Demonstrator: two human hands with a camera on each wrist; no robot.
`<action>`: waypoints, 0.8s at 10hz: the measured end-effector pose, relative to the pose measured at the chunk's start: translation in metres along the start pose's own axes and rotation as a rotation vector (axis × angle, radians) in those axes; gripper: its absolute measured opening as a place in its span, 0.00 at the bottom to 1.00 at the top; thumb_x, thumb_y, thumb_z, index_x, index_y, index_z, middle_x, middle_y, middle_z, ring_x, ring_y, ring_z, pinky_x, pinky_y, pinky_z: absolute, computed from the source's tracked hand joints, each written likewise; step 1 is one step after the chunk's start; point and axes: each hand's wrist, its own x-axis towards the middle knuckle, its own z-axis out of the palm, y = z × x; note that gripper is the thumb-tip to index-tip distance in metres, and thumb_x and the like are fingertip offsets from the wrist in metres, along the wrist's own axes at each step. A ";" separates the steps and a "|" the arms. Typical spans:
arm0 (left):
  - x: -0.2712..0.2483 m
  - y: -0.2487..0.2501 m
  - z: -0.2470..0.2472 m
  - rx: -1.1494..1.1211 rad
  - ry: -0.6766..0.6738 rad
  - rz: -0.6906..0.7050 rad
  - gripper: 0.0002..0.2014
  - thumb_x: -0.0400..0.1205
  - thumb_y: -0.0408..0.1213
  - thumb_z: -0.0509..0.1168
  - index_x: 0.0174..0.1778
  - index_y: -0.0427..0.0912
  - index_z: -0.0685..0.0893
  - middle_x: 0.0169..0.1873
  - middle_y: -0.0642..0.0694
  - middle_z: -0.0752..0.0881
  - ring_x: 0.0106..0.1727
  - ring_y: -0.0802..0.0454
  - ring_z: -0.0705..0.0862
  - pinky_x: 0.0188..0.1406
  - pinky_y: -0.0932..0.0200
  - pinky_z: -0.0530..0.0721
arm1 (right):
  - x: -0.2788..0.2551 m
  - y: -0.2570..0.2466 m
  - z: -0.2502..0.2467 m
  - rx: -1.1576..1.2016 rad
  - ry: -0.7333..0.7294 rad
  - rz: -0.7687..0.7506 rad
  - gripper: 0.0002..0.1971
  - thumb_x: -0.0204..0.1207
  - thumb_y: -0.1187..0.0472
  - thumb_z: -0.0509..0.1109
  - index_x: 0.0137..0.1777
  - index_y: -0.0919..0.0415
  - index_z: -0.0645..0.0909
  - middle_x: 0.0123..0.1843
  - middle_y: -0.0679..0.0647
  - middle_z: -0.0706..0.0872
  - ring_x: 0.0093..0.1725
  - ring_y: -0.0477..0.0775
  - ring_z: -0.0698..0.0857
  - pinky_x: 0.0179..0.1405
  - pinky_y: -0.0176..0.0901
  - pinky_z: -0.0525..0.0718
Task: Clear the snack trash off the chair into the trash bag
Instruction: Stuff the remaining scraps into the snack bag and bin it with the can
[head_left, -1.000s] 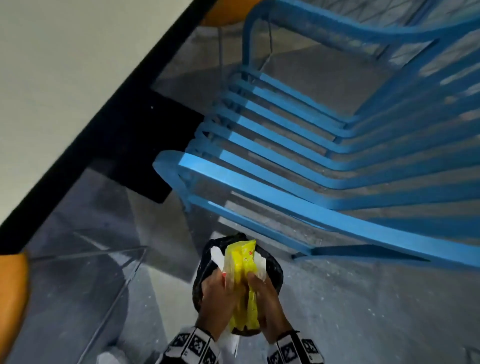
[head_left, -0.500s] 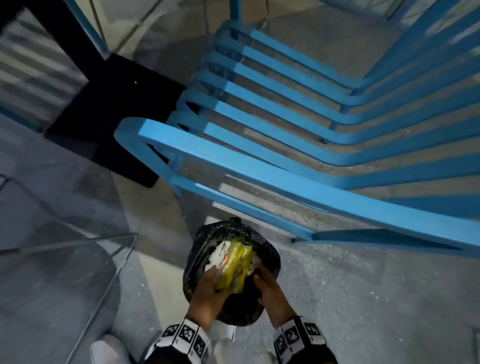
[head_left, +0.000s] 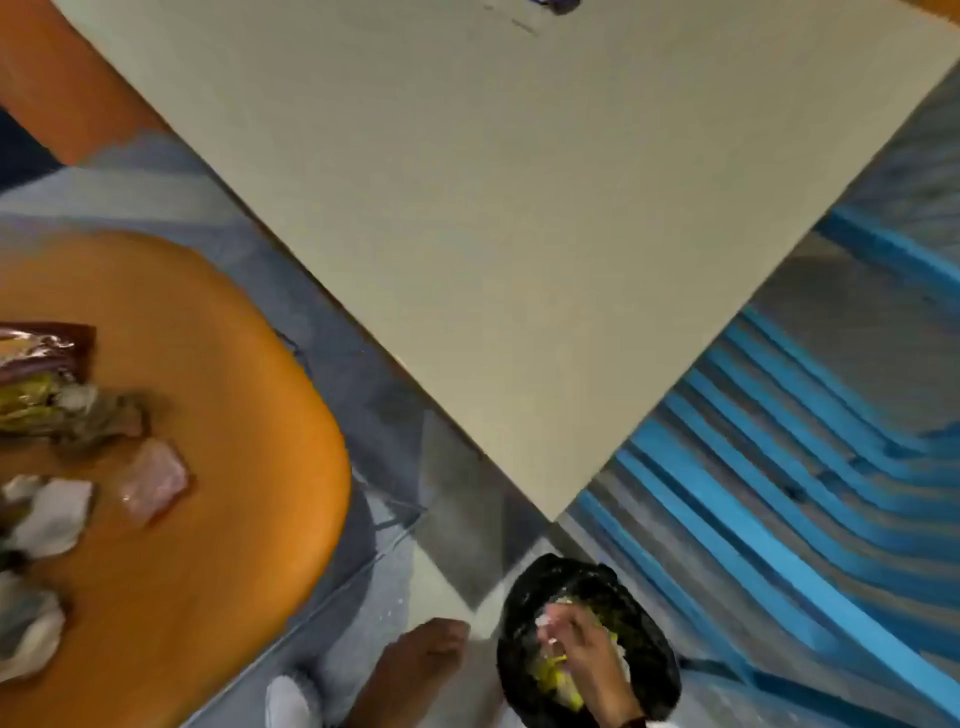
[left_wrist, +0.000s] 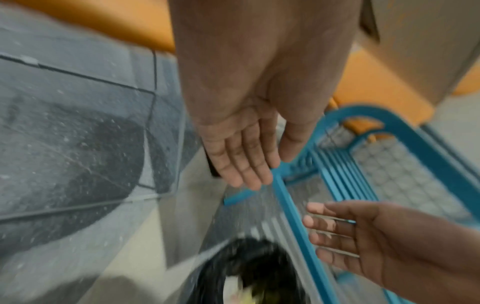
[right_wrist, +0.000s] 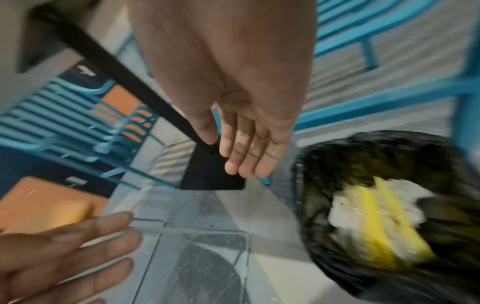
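The black trash bag (head_left: 644, 613) stands open on the floor at the bottom of the head view, with a yellow wrapper (right_wrist: 387, 226) and white paper inside. My right hand (head_left: 566, 639) hovers over the bag's mouth, fingers straight and holding nothing. Just left of the bag is my left hand (head_left: 426, 649), also open and empty, with its flat fingers (left_wrist: 241, 164) plain in the left wrist view. Snack trash lies on the orange chair (head_left: 223, 519) at the left: a purple foil wrapper (head_left: 41, 348), a pink wrapper (head_left: 153, 480) and crumpled white paper (head_left: 52, 514).
A pale tabletop (head_left: 519, 208) fills the upper middle of the head view, its corner above the bag. A blue slatted chair (head_left: 779, 493) stands to the right of the bag. Grey floor (head_left: 363, 597) lies between the orange chair and the bag.
Both hands have let go of the yellow wrapper, which now lies in the bag. My left hand has drawn away to the left. The view has swung left to the orange chair.
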 end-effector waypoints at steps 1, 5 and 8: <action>-0.017 -0.004 -0.071 -0.187 0.292 0.150 0.16 0.78 0.32 0.66 0.35 0.62 0.85 0.30 0.74 0.88 0.37 0.82 0.82 0.38 0.86 0.78 | -0.009 -0.061 0.047 -0.150 -0.001 -0.110 0.08 0.78 0.69 0.63 0.47 0.61 0.84 0.30 0.53 0.85 0.30 0.51 0.79 0.32 0.39 0.76; -0.064 -0.067 -0.296 -0.094 1.030 -0.148 0.36 0.72 0.34 0.72 0.75 0.47 0.65 0.78 0.34 0.61 0.78 0.32 0.59 0.78 0.34 0.60 | -0.068 -0.172 0.302 -0.661 -0.382 -0.547 0.18 0.76 0.68 0.63 0.48 0.39 0.73 0.55 0.49 0.75 0.59 0.55 0.77 0.58 0.40 0.78; -0.021 -0.117 -0.348 -0.273 0.975 -0.470 0.48 0.67 0.42 0.77 0.77 0.52 0.53 0.78 0.38 0.65 0.77 0.34 0.60 0.77 0.35 0.61 | -0.032 -0.200 0.421 -1.034 -0.583 -0.709 0.24 0.76 0.66 0.61 0.71 0.50 0.72 0.80 0.50 0.62 0.77 0.54 0.59 0.72 0.37 0.59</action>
